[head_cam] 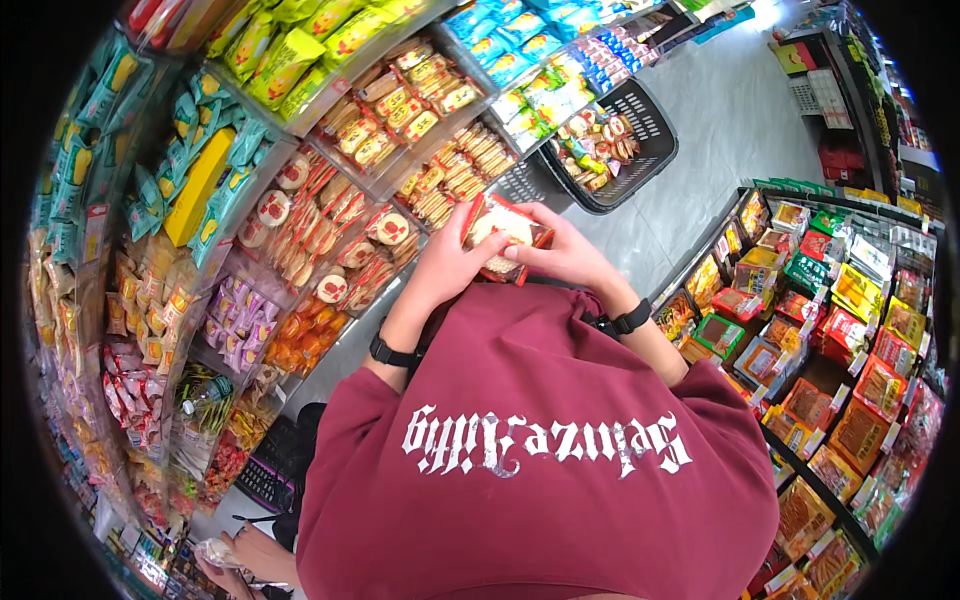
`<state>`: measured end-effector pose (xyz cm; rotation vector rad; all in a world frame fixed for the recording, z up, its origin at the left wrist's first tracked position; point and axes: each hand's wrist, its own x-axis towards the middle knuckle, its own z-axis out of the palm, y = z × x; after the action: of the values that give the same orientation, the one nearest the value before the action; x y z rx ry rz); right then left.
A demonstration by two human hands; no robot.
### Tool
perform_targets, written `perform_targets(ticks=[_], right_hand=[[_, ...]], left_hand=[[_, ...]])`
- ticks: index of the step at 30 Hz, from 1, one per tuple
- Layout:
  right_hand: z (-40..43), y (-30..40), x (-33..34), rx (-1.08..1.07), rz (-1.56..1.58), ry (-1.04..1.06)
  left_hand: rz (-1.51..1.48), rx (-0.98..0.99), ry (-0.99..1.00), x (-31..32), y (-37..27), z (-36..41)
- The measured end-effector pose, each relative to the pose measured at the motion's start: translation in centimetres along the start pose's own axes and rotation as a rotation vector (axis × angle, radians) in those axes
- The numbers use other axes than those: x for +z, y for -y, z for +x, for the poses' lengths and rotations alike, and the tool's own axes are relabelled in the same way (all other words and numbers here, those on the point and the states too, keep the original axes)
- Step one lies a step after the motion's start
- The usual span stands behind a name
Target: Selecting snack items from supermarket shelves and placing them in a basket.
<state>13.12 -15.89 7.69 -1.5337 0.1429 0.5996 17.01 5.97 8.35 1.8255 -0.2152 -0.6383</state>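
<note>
In front of my chest, both hands grip a sealed snack packet (496, 222) with red edges and a clear middle. Pale, round, cracker-like pieces show through the film. My left hand (450, 259) closes on its left side, thumb across the front. From the right, my right hand (561, 247) pinches the packet, and its thumb nearly meets the left one. Just beyond the hands is a clear bin of small wrapped biscuits (450, 176). A black plastic shopping basket (664, 142), ahead on the floor, holds several similar red-and-cream packets and some green-yellow ones.
Tiered clear bins (390, 180) of wrapped snacks rise along my left. Among them, a yellow box (199, 187) stands between teal packets. At right is a display shelf (750, 352) of boxed and bagged foods. Another person's hands (244, 551) hold a clear bag at lower left.
</note>
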Motion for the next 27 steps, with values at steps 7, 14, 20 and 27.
perform_targets(ticks=[7, 14, 20, 27], right_hand=[[-4.3, -3.8, -3.3, -0.085, 0.046, 0.127], [-8.3, -6.9, -7.2, -0.238, 0.174, 0.177], [-9.6, -7.8, -9.2, -0.169, 0.184, 0.168], [-8.6, -8.1, -8.9, -0.145, 0.199, 0.096]], left_hand=[[-0.536, -0.210, -0.132, 7.1, 0.5, -2.3], [-0.773, -0.337, -0.161, 12.4, -2.4, -3.6], [-0.713, -0.331, -0.099, 14.7, -2.3, -4.1], [-0.828, -0.254, -0.359, 15.6, -3.2, -3.7]])
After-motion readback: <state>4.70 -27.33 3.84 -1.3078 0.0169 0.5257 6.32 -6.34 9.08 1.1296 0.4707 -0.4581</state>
